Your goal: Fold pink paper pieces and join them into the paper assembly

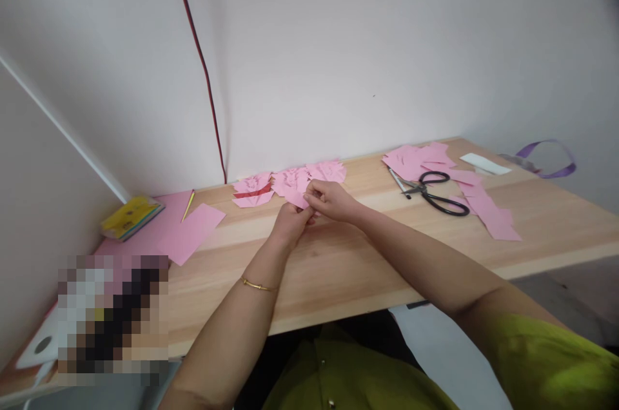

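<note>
Below a white wall [338,62], a wooden surface [338,274] carries pink scraps [492,215], a row of cutouts [291,178] and black scissors [423,189]. The left hand [291,224] and right hand [333,202] meet just in front of the cutouts, fingertips pinching a pink paper [296,200].

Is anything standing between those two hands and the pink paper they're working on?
Nothing visible. The left hand and right hand meet right at the paper, hiding part of it. The scissors lie off to the right.
</note>
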Motion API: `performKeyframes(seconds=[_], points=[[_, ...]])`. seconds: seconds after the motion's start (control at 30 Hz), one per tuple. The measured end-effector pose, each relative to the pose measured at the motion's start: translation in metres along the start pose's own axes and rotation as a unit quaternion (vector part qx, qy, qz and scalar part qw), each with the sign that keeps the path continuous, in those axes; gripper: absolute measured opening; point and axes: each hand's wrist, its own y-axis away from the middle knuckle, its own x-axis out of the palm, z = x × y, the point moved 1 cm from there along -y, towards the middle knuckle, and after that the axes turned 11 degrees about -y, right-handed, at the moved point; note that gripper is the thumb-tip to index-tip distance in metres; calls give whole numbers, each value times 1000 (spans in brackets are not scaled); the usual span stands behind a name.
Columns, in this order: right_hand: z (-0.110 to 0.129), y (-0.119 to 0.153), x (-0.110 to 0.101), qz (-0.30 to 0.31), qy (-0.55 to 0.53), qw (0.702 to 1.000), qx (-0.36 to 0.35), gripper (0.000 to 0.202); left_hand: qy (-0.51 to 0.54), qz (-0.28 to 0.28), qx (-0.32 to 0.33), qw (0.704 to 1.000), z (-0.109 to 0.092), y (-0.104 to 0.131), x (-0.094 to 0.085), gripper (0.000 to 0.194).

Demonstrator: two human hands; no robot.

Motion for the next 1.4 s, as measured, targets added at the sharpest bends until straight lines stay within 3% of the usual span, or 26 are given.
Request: performKeyframes(seconds=[1.0, 1.2, 1.4], points=[[-3, -2, 1, 12, 24, 999, -26, 14, -9, -18, 2, 1000, -5, 0, -4, 28], [-3, -2, 1, 10, 18, 1000, -22, 13, 58, 13, 0, 998, -2, -1, -1, 27], [-3, -2, 0, -1, 8, 1000, -13, 13, -1, 34, -6, 999, -2, 1, -3, 28]])
